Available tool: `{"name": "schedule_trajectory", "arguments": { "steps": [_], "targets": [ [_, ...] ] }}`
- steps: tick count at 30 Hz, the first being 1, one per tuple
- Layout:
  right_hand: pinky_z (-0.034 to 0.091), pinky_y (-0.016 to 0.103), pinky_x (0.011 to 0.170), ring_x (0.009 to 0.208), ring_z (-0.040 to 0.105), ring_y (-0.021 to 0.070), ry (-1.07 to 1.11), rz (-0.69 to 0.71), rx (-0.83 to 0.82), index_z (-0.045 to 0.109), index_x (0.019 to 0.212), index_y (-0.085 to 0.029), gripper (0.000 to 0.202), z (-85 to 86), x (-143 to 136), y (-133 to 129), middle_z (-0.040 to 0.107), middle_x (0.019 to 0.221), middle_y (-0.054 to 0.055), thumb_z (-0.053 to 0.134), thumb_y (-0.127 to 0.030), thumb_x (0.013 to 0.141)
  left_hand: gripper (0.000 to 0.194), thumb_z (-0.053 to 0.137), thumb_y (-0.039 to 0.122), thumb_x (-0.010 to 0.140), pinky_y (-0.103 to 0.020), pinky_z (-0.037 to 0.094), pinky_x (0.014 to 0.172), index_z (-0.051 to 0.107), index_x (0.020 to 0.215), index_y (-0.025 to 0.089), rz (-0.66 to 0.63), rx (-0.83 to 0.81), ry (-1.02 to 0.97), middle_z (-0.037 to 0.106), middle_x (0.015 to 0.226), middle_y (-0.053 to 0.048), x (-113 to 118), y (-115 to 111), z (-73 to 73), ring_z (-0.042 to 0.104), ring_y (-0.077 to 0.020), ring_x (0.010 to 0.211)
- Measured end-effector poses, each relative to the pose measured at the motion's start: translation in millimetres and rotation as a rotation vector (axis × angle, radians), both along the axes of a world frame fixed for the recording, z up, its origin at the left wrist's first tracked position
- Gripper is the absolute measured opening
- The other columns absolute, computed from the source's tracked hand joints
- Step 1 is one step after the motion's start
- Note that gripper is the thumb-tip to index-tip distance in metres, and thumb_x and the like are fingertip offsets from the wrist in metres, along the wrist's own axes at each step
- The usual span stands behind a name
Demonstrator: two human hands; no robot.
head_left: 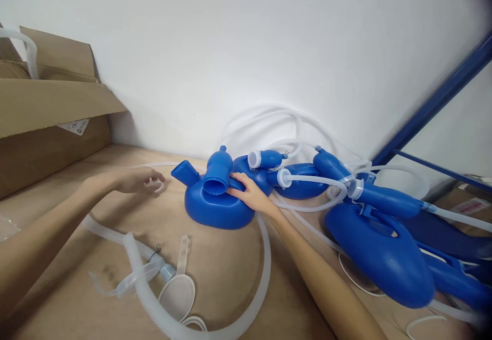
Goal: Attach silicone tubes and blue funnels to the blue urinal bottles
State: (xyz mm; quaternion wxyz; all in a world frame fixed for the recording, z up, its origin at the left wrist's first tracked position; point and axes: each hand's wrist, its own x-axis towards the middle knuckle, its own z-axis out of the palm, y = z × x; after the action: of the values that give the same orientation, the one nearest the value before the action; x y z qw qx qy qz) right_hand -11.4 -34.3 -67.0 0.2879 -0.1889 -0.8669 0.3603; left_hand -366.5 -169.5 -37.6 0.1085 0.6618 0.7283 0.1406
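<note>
In the middle of the wooden surface stands a blue plastic urinal bottle [219, 212], its open neck pointing up and left. A blue funnel-shaped piece [219, 168] rests on its top, wide mouth toward me. My right hand [248, 194] is closed over the bottle's handle, fingers close to the funnel piece. To the left, my left hand [134, 180] pinches a small whitish curved piece [155, 184], perhaps a ring; its full shape is hidden. In front of the bottle curves a thick translucent hose [265, 258]. A clear connector [167, 272] and a white lid with a tab [179, 296] lie there.
Several blue bottles [378, 255] with funnels and white hoses crowd the right side. Coiled hose [277, 109] leans against the white wall [215, 48]. An open cardboard box [57, 102] stands at the back left. A blue metal frame [434, 97] rises at the right.
</note>
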Motion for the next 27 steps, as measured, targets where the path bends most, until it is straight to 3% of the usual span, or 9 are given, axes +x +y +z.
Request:
{"name": "schedule_trajectory", "arguments": {
  "steps": [2, 4, 7, 9, 12, 16, 21, 25, 27],
  "targets": [
    [0.039, 0.046, 0.116, 0.123, 0.058, 0.0268, 0.017, 0.024, 0.008, 0.067, 0.129, -0.025, 0.045, -0.9, -0.5, 1.5, 0.065, 0.125, 0.008, 0.069, -0.05, 0.092, 0.066, 0.07, 0.058, 0.074, -0.031, 0.055, 0.082, 0.068, 0.126, 0.017, -0.023, 0.02, -0.074, 0.076, 0.107, -0.007, 3.3, -2.4, 15.8, 0.069, -0.0242, 0.094],
    [0.04, 0.046, 0.115, 0.121, 0.058, 0.0264, 0.031, 0.041, 0.002, 0.069, 0.124, -0.025, 0.043, -1.9, -1.4, 2.4, 0.064, 0.123, 0.007, 0.07, -0.052, 0.091, 0.069, 0.067, 0.061, 0.084, -0.037, 0.054, 0.095, 0.057, 0.137, 0.018, -0.024, 0.176, -0.251, 0.072, 0.121, -0.008, 13.3, -5.9, 32.3, 0.067, -0.0257, 0.11],
    [0.04, 0.047, 0.115, 0.121, 0.059, 0.0269, 0.048, 0.029, -0.024, 0.07, 0.123, -0.025, 0.045, -3.1, -2.2, 2.1, 0.064, 0.123, 0.008, 0.071, -0.054, 0.09, 0.05, 0.077, 0.056, 0.082, -0.045, 0.052, 0.102, 0.058, 0.106, 0.017, -0.045, 0.45, -0.594, 0.067, 0.131, -0.011, 35.7, -8.5, 45.6, 0.067, -0.0265, 0.115],
    [0.039, 0.048, 0.116, 0.123, 0.058, 0.0277, 0.045, 0.006, -0.042, 0.069, 0.126, -0.026, 0.048, -3.1, -2.0, 1.2, 0.065, 0.127, 0.008, 0.072, -0.055, 0.089, 0.05, 0.082, 0.057, 0.076, -0.049, 0.052, 0.103, 0.053, 0.083, 0.017, -0.072, 0.423, -0.666, 0.069, 0.128, -0.012, 47.5, -6.6, 44.3, 0.067, -0.0287, 0.115],
    [0.038, 0.049, 0.117, 0.125, 0.058, 0.0284, 0.03, -0.004, -0.049, 0.069, 0.13, -0.027, 0.05, -2.4, -1.3, 0.0, 0.066, 0.13, 0.008, 0.071, -0.056, 0.089, 0.052, 0.081, 0.063, 0.074, -0.051, 0.052, 0.105, 0.055, 0.073, 0.018, -0.106, 0.252, -0.648, 0.073, 0.125, -0.012, 52.8, -1.2, 34.5, 0.067, -0.0319, 0.115],
    [0.04, 0.048, 0.116, 0.125, 0.059, 0.0285, 0.019, 0.0, -0.057, 0.068, 0.132, -0.026, 0.054, -2.0, -0.9, -0.3, 0.066, 0.13, 0.009, 0.071, -0.058, 0.088, 0.045, 0.079, 0.063, 0.077, -0.048, 0.055, 0.102, 0.067, 0.09, 0.021, -0.13, 0.207, -0.599, 0.073, 0.122, -0.008, 46.4, 0.5, 29.3, 0.067, -0.0304, 0.114],
    [0.04, 0.049, 0.115, 0.124, 0.059, 0.0295, 0.029, 0.016, -0.049, 0.068, 0.133, -0.024, 0.055, -2.1, -1.2, -0.1, 0.066, 0.129, 0.01, 0.071, -0.057, 0.089, 0.067, 0.082, 0.061, 0.073, -0.044, 0.058, 0.1, 0.067, 0.131, 0.03, -0.186, 0.177, -0.464, 0.07, 0.12, -0.006, 40.6, -5.2, 36.0, 0.065, -0.029, 0.116],
    [0.041, 0.049, 0.115, 0.123, 0.059, 0.0299, 0.017, 0.019, -0.052, 0.067, 0.133, -0.024, 0.055, -2.2, -1.2, 0.7, 0.066, 0.128, 0.01, 0.07, -0.057, 0.089, 0.058, 0.07, 0.061, 0.083, -0.043, 0.054, 0.104, 0.065, 0.132, 0.03, -0.215, 0.144, -0.426, 0.065, 0.134, -0.007, 46.4, -3.6, 27.6, 0.06, -0.0301, 0.126],
    [0.042, 0.048, 0.114, 0.123, 0.06, 0.0294, 0.014, 0.015, -0.061, 0.067, 0.134, -0.025, 0.055, -2.7, -1.2, 0.9, 0.066, 0.128, 0.009, 0.07, -0.057, 0.089, 0.058, 0.067, 0.059, 0.084, -0.044, 0.054, 0.101, 0.06, 0.132, 0.026, -0.204, 0.173, -0.396, 0.067, 0.13, -0.009, 55.3, -0.8, 18.6, 0.063, -0.0303, 0.119]
  ]
}}
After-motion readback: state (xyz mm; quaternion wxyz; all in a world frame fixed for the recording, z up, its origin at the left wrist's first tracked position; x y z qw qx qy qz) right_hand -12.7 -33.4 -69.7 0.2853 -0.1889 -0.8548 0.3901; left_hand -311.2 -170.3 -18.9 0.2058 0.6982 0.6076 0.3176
